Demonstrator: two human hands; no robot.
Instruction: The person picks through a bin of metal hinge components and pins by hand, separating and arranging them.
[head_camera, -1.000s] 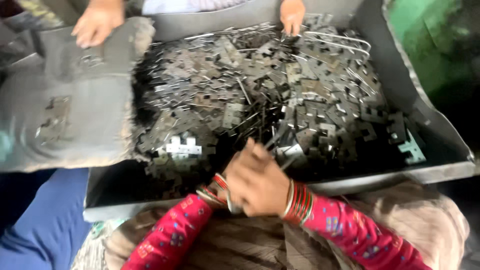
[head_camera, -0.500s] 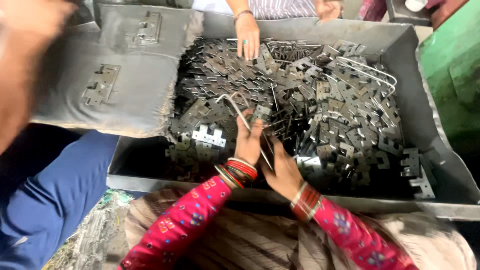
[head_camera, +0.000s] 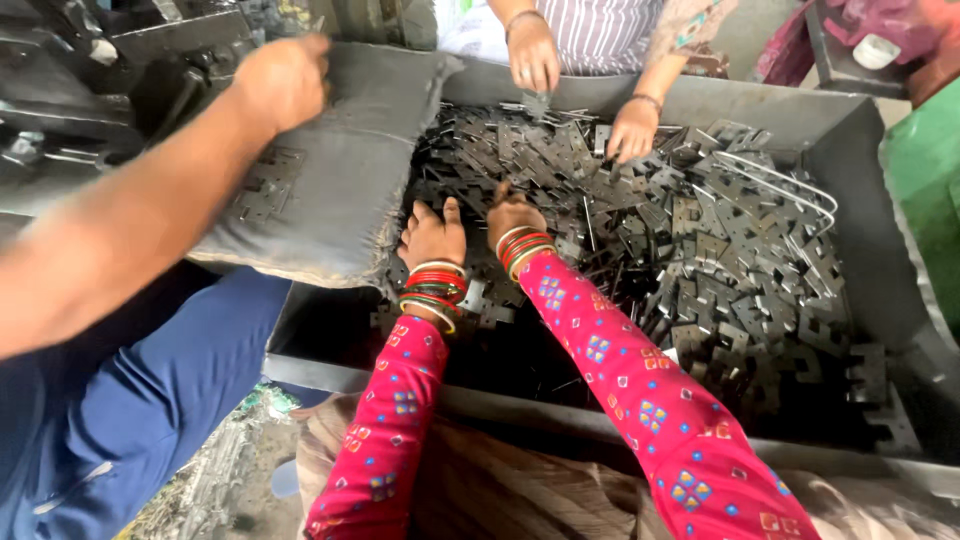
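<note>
Fingers of your left hand (head_camera: 432, 236) are spread and pressed flat into the plates (head_camera: 700, 250), palm down, so nothing's really pinched there that I can see. Your right hand (head_camera: 512, 213) is right beside it, curled down into the same heap, and I honestly can't tell if it's got hold of a plate or is just digging, since the fingertips are buried. Both wrists have stacks of bangles (head_camera: 432, 290), with pink patterned sleeves behind them.

Those plates are dark notched metal stampings, piled loose all over the bin (head_camera: 760, 105), thickest toward the far and right walls, thinner at the near left corner where bare bin floor shows. A few bent wire rods (head_camera: 790, 185) lie on the pile near the right wall.

Draped over the bin's left edge there's a grey sack (head_camera: 340, 180), just beside your left hand, and someone else's hand (head_camera: 283, 80) is grabbing its top. Across the bin at the far edge, two more hands (head_camera: 533, 55) of another person are reaching into the plates too.
</note>
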